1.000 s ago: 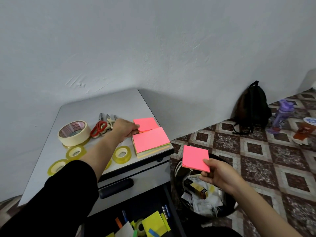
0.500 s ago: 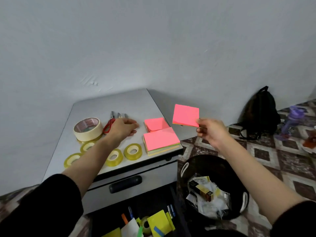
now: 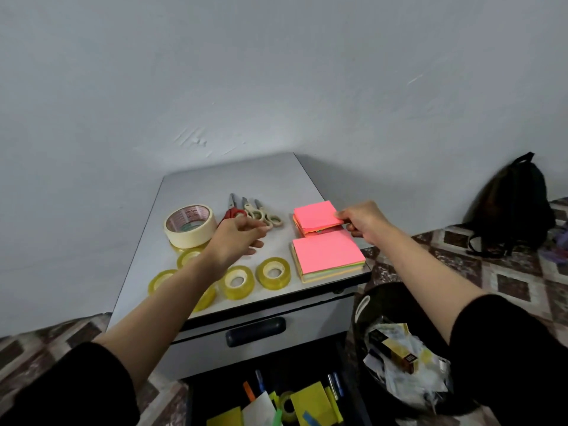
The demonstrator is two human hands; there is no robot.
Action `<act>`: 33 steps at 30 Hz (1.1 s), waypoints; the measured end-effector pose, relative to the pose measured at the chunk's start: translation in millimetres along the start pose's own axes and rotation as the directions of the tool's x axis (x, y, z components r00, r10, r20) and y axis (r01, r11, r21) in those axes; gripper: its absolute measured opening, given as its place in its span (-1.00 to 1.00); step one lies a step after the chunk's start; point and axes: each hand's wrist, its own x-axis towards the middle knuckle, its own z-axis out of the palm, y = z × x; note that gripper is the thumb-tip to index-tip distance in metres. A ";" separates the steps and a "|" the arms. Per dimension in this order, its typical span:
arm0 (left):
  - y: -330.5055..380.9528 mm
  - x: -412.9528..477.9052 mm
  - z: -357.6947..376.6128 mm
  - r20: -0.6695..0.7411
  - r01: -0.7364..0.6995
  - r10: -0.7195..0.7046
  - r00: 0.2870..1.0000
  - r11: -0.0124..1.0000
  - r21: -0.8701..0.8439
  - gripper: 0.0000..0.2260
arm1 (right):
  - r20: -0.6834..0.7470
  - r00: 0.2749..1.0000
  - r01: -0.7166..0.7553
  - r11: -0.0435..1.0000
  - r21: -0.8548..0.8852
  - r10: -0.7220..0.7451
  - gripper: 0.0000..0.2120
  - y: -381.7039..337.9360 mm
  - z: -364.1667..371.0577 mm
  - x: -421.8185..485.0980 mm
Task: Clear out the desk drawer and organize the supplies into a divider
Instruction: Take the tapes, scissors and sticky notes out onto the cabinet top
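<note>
My right hand (image 3: 361, 222) pinches a pink sticky-note pad (image 3: 315, 214) by its right edge; the pad lies on the far stack of notes on the grey cabinet top (image 3: 246, 176). A larger stack of pink-topped notes (image 3: 327, 256) sits just in front of it. My left hand (image 3: 236, 239) hovers with loosely curled fingers beside the scissors (image 3: 255, 212) and holds nothing. A masking tape roll (image 3: 189, 225) and several clear tape rolls (image 3: 273, 273) lie on the left and front of the top. The open drawer (image 3: 276, 398) below holds pens, yellow notes and a tape roll.
A black bin (image 3: 368, 299) full of paper scraps and a small box stands right of the cabinet. A dark backpack (image 3: 510, 207) leans on the wall at the far right. The closed upper drawer has a black handle (image 3: 255, 332). Patterned tiles cover the floor.
My right hand brought the pink pad from mid-air down onto the far stack on the cabinet top. My left hand stayed near the scissors.
</note>
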 end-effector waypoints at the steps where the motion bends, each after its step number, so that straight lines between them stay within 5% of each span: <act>1: -0.3 0.8 0.0 0.002 -0.002 0.002 1.000 1.000 0.002 -0.91 | -0.012 1.000 0.004 1.000 -0.022 -0.004 -0.71 0.2 1.6 1.0; 15: -3.6 4.1 8.8 0.015 0.006 -0.006 1.000 1.000 0.017 -0.92 | -0.074 0.992 0.101 0.993 -0.059 -0.105 -0.92 7.8 2.1 0.8; 19: 0.3 -6.4 5.8 0.003 -0.012 0.012 1.000 1.000 0.013 -0.92 | -0.098 0.972 0.214 0.977 -0.014 -0.215 -0.73 3.4 -0.8 -14.0; 26: -11.3 -70.8 7.1 -0.039 -0.031 0.026 0.999 0.989 -0.146 -0.87 | -0.004 0.939 0.344 0.936 0.076 -0.345 -0.73 1.8 2.1 -93.4; 33: -70.6 -151.7 8.1 0.005 0.105 -0.106 0.994 0.977 -0.185 -0.84 | 0.211 0.927 0.320 0.948 -0.006 -0.311 -0.73 57.0 18.6 -183.8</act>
